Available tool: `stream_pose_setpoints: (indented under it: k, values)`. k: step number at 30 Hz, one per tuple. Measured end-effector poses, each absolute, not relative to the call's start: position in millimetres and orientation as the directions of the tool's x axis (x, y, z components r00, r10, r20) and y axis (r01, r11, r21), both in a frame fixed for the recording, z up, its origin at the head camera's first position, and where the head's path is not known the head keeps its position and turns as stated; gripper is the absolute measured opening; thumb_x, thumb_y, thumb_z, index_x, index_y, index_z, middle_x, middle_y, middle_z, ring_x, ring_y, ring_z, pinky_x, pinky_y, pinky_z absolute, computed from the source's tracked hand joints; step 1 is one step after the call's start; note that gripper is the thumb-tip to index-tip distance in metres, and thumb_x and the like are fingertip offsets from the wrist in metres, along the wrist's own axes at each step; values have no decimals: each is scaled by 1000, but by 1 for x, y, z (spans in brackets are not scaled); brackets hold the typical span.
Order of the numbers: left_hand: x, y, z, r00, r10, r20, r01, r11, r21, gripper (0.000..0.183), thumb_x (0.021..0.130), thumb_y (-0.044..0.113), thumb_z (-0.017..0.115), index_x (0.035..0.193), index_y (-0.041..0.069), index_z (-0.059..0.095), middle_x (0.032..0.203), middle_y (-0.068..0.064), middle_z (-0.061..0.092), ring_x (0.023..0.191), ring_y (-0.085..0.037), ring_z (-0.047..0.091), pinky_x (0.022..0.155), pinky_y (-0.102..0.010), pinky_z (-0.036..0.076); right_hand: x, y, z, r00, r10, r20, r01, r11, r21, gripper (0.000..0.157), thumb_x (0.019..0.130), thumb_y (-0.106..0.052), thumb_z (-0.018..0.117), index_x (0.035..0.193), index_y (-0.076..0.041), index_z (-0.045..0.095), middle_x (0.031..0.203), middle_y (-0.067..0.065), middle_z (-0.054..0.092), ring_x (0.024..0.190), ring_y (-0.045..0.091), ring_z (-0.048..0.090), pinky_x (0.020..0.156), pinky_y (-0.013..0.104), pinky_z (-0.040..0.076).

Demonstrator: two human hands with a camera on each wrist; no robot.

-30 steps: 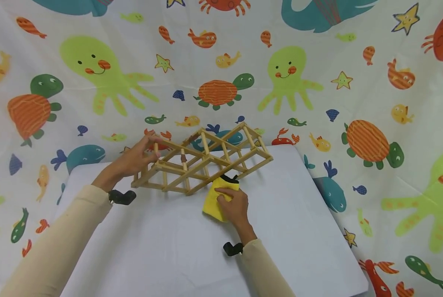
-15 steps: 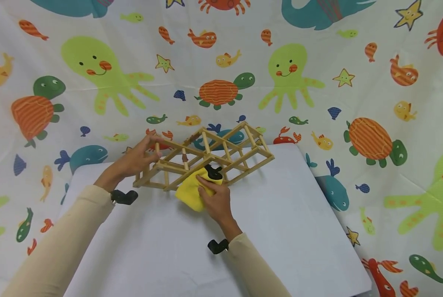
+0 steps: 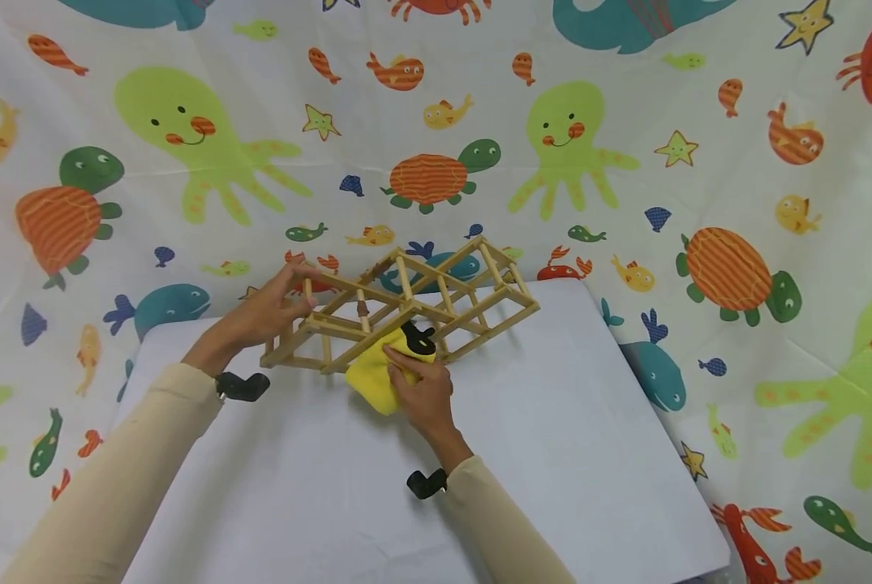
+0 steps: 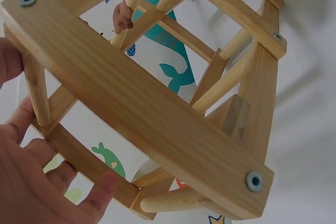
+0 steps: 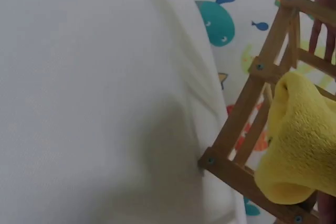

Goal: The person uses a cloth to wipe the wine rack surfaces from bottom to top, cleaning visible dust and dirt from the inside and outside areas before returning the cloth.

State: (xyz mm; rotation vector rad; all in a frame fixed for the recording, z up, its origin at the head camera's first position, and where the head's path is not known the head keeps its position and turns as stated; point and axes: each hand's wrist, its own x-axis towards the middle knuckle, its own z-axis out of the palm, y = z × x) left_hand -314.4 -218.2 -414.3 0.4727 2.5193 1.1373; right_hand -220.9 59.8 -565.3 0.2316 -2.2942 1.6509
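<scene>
A slatted wooden rack (image 3: 410, 309) with crossed bars and round dowels stands slanted across the back of the table. At its left end my left hand (image 3: 260, 315) grips the frame; the left wrist view shows fingers (image 4: 44, 153) around the end pieces. My right hand (image 3: 424, 397) holds a yellow cloth (image 3: 372, 377) against the rack's front bar. A black patch (image 3: 419, 341) shows at the cloth's upper edge. Plush and folded, the yellow cloth (image 5: 302, 140) covers part of the rack in the right wrist view. A brown lump (image 4: 122, 17) sits on one dowel.
The white-covered table (image 3: 567, 454) reaches forward and right of the rack. Behind it hangs a curtain (image 3: 377, 170) printed with sea animals, close to the rack's back side. Metal bolts (image 4: 254, 181) join the bars.
My right hand has carried the yellow cloth left along the front bar, mostly in the first half second; since then it has barely shifted. The left hand and rack stay in place.
</scene>
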Motion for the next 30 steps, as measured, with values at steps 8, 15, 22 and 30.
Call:
stream_pose_setpoints:
  k: [8,15,22,30]
  values:
    - [-314,-219,-420,-883,438,-167,156,612,776,55,111,23,59,157,12,32,181,-10,-10,161,-56,13,118,-86,15,-212,80,-586,-981,125,147,-72,471,-879,28,87,-12,76,104,-32,86,110,-7,83,113,17,74,96,37,58]
    - [-317,-222,-415,-887,438,-147,174,612,772,54,111,21,58,157,11,31,180,-10,-13,161,-55,15,120,-84,13,-213,90,-591,-895,309,323,-253,244,-936,31,91,-3,76,112,-23,85,115,-5,82,124,20,71,106,28,56]
    - [-315,-226,-413,-893,425,-149,164,613,773,55,111,22,57,158,11,30,180,-10,-13,162,-55,13,120,-85,12,-220,74,-597,-992,76,103,-69,363,-929,25,91,-15,78,111,-29,85,118,-4,81,124,20,71,115,47,51]
    - [-313,-218,-410,-887,434,-156,178,634,753,54,111,26,58,157,13,33,181,-10,-10,161,-55,16,119,-84,16,-210,69,-598,-922,332,198,-129,220,-967,26,93,-12,79,114,-28,84,117,-8,81,124,16,70,108,33,55]
